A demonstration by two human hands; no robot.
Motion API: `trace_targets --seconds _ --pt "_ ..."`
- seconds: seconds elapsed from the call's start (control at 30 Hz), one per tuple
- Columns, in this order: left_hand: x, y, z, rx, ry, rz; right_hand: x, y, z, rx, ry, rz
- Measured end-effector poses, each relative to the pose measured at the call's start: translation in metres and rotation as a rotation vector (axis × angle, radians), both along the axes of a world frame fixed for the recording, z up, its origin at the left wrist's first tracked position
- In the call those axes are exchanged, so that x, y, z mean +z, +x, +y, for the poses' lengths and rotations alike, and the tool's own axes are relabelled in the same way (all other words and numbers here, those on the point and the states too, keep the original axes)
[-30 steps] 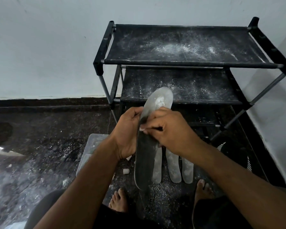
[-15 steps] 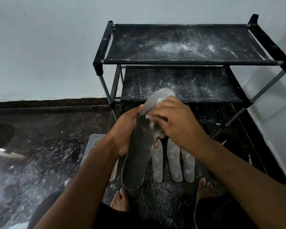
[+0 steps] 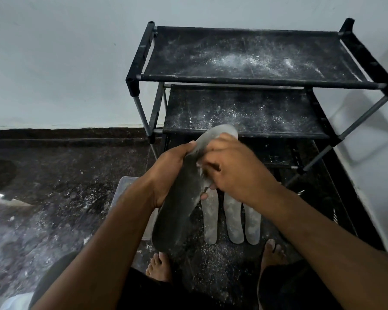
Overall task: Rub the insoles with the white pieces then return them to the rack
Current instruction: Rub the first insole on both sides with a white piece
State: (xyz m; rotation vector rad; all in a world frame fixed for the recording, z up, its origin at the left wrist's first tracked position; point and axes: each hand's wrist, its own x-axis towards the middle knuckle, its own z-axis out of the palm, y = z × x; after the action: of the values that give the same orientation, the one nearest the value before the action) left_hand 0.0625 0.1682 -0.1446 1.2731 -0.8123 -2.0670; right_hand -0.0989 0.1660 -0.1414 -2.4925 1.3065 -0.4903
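1 insole (image 3: 179,211) is gripped from beneath by the left hand (image 3: 166,173), in front of the rack (image 3: 251,79). A white piece (image 3: 199,163), barely seen, is pinched by the right hand (image 3: 235,171). Rubbing should be carried down into the dark heel, with firm support kept behind.

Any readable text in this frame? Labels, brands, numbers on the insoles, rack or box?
None readable. The held insole, the three insoles on the floor, the rack and the plastic box show only white powder, no print or labels.
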Motion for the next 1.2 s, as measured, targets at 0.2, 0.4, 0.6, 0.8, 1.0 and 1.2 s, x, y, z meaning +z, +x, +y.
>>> trace_targets --seconds 0.2,0.4,0.6,0.8,1.0,1.2 --pt "0.003 0.005 0.0 -0.022 0.004 -0.051 0.009 -0.012 -0.006 -0.038 -0.021 -0.174" --pt "0.001 0.004 -0.001 0.012 0.033 -0.09 -0.003 -0.004 0.002 0.082 0.165 0.0" --pt "0.0 0.005 -0.004 0.039 0.036 -0.031 0.001 -0.021 -0.017 -0.195 -0.113 -0.13" --pt "-0.001 0.003 -0.002 0.103 -0.023 -0.036 -0.007 0.0 0.003 0.033 0.184 -0.14" --pt "0.0 0.0 -0.003 0.076 -0.021 -0.044 -0.008 -0.009 -0.01 -0.207 -0.119 -0.14" --pt "0.002 0.0 0.0 0.117 -0.027 -0.039 -0.015 0.003 -0.003 -0.02 0.086 -0.215"
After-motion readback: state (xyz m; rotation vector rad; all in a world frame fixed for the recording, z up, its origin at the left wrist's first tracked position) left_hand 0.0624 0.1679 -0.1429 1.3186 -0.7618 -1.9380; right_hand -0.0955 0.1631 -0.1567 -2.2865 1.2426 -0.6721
